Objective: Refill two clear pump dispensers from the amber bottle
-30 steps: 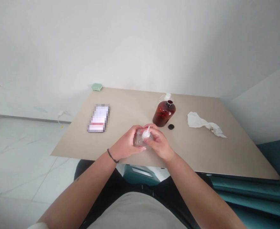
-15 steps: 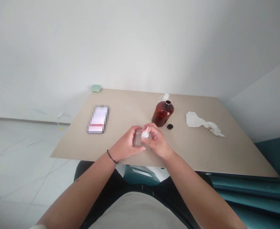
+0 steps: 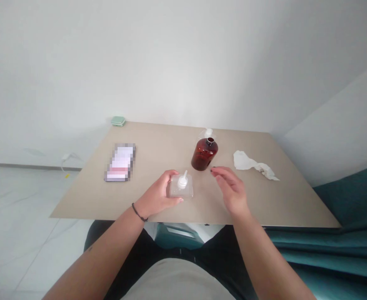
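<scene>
My left hand (image 3: 160,192) is wrapped around the left side of a small clear square bottle (image 3: 187,191). A white pump head (image 3: 182,181) tops this bottle, its nozzle pointing away from me. To the right, my right hand (image 3: 232,187) has its fingertips pinched at a small black cap (image 3: 213,169), mostly hidden by the fingers. Just beyond that hand stands a brown bottle (image 3: 202,156) with its neck uncovered and dark liquid visible inside. Behind it, partly hidden, is a white pump top (image 3: 208,132).
A phone (image 3: 120,162) with a blurred-out screen lies on the left of the beige table (image 3: 152,146). A small green box (image 3: 118,121) sits at the back left corner against the wall. Crumpled white tissue (image 3: 254,164) lies on the right side. Teal fabric (image 3: 352,200) hangs beyond the table's right edge.
My right hand has let go of the clear bottle's pump head and moved right to the black cap. The left hand still holds the clear bottle. The view has shifted slightly.
</scene>
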`<act>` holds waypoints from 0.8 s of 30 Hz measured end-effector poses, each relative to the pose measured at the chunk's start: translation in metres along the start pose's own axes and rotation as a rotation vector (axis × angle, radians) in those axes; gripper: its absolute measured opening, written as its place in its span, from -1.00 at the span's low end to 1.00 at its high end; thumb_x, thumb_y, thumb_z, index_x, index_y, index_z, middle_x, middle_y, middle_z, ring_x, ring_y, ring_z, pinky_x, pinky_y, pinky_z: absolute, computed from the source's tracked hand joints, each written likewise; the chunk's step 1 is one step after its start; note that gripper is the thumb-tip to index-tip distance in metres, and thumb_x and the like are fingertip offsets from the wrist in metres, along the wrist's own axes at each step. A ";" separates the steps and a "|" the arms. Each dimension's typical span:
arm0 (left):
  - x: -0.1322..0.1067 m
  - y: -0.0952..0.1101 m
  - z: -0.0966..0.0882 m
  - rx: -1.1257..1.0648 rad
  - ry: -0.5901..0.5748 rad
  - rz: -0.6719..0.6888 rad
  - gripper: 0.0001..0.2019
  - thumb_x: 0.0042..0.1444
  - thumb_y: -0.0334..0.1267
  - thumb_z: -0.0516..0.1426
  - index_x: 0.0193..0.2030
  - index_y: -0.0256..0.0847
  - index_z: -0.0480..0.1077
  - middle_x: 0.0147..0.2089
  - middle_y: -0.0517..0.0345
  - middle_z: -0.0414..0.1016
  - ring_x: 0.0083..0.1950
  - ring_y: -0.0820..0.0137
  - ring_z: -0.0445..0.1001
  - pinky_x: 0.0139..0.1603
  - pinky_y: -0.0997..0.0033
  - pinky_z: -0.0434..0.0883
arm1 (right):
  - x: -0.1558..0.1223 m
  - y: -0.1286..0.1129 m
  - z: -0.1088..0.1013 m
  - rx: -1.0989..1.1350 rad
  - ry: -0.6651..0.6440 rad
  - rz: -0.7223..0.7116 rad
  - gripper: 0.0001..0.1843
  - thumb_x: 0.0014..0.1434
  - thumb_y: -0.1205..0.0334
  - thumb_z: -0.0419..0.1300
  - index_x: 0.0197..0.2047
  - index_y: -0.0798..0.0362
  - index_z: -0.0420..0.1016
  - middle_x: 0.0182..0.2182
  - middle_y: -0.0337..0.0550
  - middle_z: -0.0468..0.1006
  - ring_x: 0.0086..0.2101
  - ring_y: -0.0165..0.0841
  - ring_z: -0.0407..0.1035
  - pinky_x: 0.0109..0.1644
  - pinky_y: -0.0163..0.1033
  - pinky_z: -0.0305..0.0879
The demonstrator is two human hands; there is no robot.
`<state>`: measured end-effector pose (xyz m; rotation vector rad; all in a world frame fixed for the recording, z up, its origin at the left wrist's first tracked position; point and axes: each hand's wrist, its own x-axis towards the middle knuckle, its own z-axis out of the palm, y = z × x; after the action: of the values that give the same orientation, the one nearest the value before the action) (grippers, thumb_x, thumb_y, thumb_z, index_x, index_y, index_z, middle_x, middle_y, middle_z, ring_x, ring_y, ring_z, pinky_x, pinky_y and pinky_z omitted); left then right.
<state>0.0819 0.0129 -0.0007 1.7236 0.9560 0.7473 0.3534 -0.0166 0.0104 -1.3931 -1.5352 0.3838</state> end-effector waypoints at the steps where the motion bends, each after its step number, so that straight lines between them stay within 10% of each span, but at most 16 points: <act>1: 0.000 0.000 0.000 0.001 -0.001 -0.009 -0.29 -0.01 -0.25 0.40 0.25 -0.10 0.21 0.23 -0.05 0.40 0.27 0.03 0.42 0.36 -0.08 0.31 | 0.010 0.010 -0.014 -0.077 0.083 0.012 -0.69 0.40 0.00 0.10 -0.04 -0.10 0.63 -0.12 -0.04 0.60 -0.10 -0.18 0.51 0.04 0.03 0.44; 11: 0.000 -0.008 0.001 -0.102 0.011 0.015 -0.28 -0.04 -0.26 0.42 0.24 -0.10 0.23 0.19 0.00 0.42 0.25 0.10 0.44 0.34 -0.01 0.34 | 0.077 0.083 -0.064 -0.437 0.254 0.079 -0.70 0.10 0.18 0.35 -0.58 -0.05 0.37 -0.43 -0.06 0.48 -0.02 -0.02 0.38 0.20 0.36 0.00; 19: 0.003 -0.014 0.002 -0.331 0.014 0.022 -0.27 -0.06 -0.24 0.44 0.22 -0.09 0.23 0.18 0.02 0.43 0.24 0.14 0.45 0.25 0.04 0.43 | 0.034 0.027 -0.073 -0.407 0.388 0.133 -0.75 0.25 0.05 0.17 -0.20 0.00 0.60 -0.19 0.05 0.65 -0.17 -0.08 0.51 -0.01 0.12 0.38; 24: 0.001 0.000 -0.003 -0.427 0.042 -0.001 -0.23 -0.12 -0.14 0.49 0.20 -0.08 0.25 0.14 0.04 0.43 0.18 0.13 0.48 0.12 0.10 0.52 | -0.035 -0.023 -0.031 -0.163 0.338 0.015 -0.85 0.29 0.13 0.22 -0.15 -0.06 0.60 -0.12 -0.05 0.68 -0.07 -0.10 0.56 0.10 0.09 0.43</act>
<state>0.0800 0.0155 0.0001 1.3379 0.7583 0.9167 0.3597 -0.0653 0.0269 -1.5090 -1.2996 0.0272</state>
